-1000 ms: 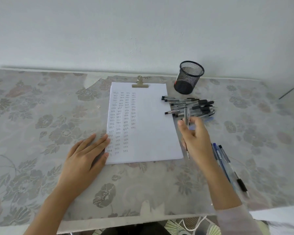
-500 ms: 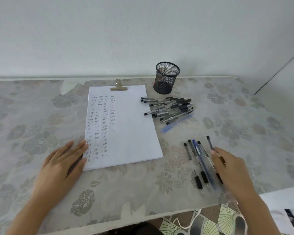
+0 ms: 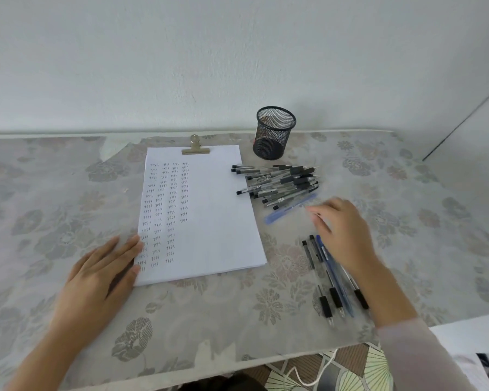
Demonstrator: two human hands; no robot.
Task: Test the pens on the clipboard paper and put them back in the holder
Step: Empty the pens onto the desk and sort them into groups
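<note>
Left grip [image 3: 102,269], fingers flat, presses the paper [image 3: 206,221] at its 7 o'clock corner. Right grip [image 3: 342,232], blurred, fingers extended and holding nothing, is between the pen pile [image 3: 280,180] at its 11 o'clock and four pens [image 3: 332,280] at its 6. Holder [image 3: 274,134] stands at the paper's 1 o'clock.

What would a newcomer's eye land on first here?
The white clipboard sheet, columns of handwriting down its left half, lies mid-table, the left hand touching its near corner. Right of it, a heap of black-and-clear pens lies in front of a black mesh holder, the blurred right hand just nearer.
</note>
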